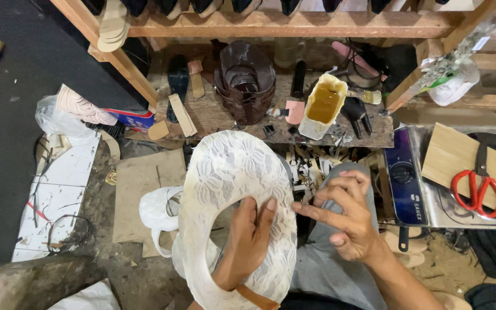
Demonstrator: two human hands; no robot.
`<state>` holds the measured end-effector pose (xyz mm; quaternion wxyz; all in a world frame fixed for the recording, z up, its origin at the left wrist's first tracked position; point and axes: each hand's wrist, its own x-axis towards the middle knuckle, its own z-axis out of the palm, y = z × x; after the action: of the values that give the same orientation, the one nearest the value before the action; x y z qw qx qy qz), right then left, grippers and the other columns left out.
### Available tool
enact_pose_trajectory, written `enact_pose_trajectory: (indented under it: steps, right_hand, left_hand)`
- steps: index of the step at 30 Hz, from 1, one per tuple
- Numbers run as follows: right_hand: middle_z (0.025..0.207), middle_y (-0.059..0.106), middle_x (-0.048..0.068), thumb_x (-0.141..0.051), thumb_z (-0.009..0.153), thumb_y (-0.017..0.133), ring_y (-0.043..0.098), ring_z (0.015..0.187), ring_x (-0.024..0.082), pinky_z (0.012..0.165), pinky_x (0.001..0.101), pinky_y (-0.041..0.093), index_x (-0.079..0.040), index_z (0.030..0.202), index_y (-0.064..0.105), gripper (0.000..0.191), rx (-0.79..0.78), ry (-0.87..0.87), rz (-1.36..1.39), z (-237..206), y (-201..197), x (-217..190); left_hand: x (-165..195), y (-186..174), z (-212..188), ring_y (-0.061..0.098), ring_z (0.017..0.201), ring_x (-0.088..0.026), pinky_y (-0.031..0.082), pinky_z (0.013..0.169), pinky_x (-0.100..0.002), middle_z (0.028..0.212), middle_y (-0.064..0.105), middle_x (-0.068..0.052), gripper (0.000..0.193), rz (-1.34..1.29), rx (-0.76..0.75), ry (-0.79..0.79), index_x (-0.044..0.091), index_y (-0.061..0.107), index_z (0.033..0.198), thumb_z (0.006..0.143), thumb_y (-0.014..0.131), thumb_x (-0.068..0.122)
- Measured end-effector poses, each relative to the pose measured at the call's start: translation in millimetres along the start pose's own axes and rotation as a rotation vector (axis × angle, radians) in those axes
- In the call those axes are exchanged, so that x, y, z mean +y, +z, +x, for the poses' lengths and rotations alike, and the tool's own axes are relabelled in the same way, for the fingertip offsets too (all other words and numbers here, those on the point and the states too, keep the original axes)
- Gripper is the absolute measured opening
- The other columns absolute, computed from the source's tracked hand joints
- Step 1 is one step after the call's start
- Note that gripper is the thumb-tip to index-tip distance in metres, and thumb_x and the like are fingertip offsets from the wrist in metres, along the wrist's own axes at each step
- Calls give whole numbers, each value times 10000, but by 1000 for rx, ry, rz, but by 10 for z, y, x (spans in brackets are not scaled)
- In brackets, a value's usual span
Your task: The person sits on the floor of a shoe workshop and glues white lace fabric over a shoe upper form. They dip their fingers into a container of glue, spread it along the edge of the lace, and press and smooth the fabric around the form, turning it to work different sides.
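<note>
My left hand [247, 241] grips a white lace-covered shoe upper [231, 172], a wide curved band with an opening in the middle. The fingers reach through the opening and press its inner edge. My right hand [345, 215] hovers just right of the lace piece with fingers spread, the index finger pointing at and nearly touching the band's right edge. It holds nothing. Both hands sit above my lap in grey trousers [322, 270].
A wooden workbench [213, 115] ahead carries a dark jar [245, 80], an open glue container [324, 103], brushes and scraps. At right lie red scissors [477, 189] on a wooden board [454, 155] over a metal appliance. A white plastic bag [157, 209] and cardboard lie on the floor.
</note>
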<state>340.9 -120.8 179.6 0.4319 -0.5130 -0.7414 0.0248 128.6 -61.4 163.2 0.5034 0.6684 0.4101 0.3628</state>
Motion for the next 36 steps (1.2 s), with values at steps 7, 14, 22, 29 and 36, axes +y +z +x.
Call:
enact_pose_trajectory:
  steps: [7,14,22,29,36]
  right_hand:
    - [922,607,16,-601,1071,226,524,1001,228,1093,518,265,-213,1087,810,701,-9,-39,3,-39,-20,12]
    - [1065,594,113,-271,1018,636,505,1073,291,923,445,334,-80,1170,765,276,63,376,-207,355,140,1004]
    - [1082,617,168,-656,915,655,480,1118,340,956,550,274,-37,859,803,639,-417,192,-870,807,463,1756]
    - [971,629,91,-484,1067,473,505,1094,266,1062,493,279,-67,928,785,539,-144,323,-238,478,96,1049]
    - [1001,614,100,-607,1087,194,538,1049,289,1058,480,342,-48,1165,771,807,17,99,164,87,-10,41]
  left_hand:
    - [77,-10,93,418,624,-137,359,537,-329,700,513,-91,242,-93,-23,-249,-23,508,904,1017,641,145]
    - [-41,-145,6,673,1111,-188,503,979,-324,1228,723,-187,430,-83,-177,-113,-54,514,1383,1024,532,182]
    - [-206,-94,-145,594,934,-145,504,811,-331,1017,681,-159,326,-96,-63,-165,-85,554,1258,1042,574,159]
    - [-55,-133,-32,574,857,-64,487,757,-243,971,682,-32,220,-368,-71,-57,-35,597,1203,1051,524,107]
    - [158,-78,43,485,733,-51,435,624,-238,833,612,-40,181,-265,-146,-173,-23,591,1121,1052,544,138]
